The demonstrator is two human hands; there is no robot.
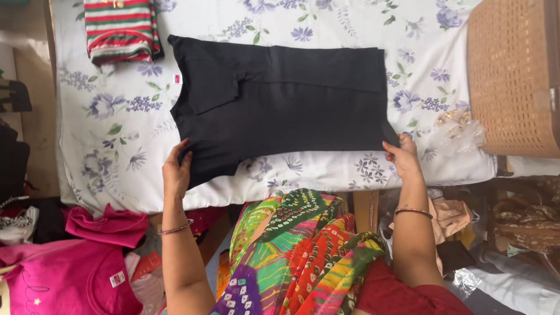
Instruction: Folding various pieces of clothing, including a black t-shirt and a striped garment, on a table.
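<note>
Black shirt (286, 105) lies flat on the floral sheet (116, 116), partly folded: sleeve turned in across the body, collar end toward the left of view, hem end toward the right. Long edges run roughly parallel to the near side of the bed.

Left hand (176, 169): at the shirt's near left corner. Fingers curl over the edge of the cloth, thumb side below; the hand grips the fabric at that corner. A thin bangle sits on the wrist.

Right hand (401, 154): at the shirt's near right corner, fingers closed on the hem edge, pinching it. A bangle on this wrist too. Both arms are stretched forward and well apart, one at each end of the near edge.

Striped garment (121, 29), red, green and white, is folded at the far left of the sheet, apart from the shirt. Wicker basket (513, 76) stands at the right edge of the bed, with a crumpled clear plastic bag (461, 131) just beside it, near the right hand.

Below the bed on the left: pink clothes (76, 262) in a loose heap. On the right: more bags and cloth, too jumbled to tell apart. The person's multicoloured scarf (291, 256) fills the bottom centre of view.
</note>
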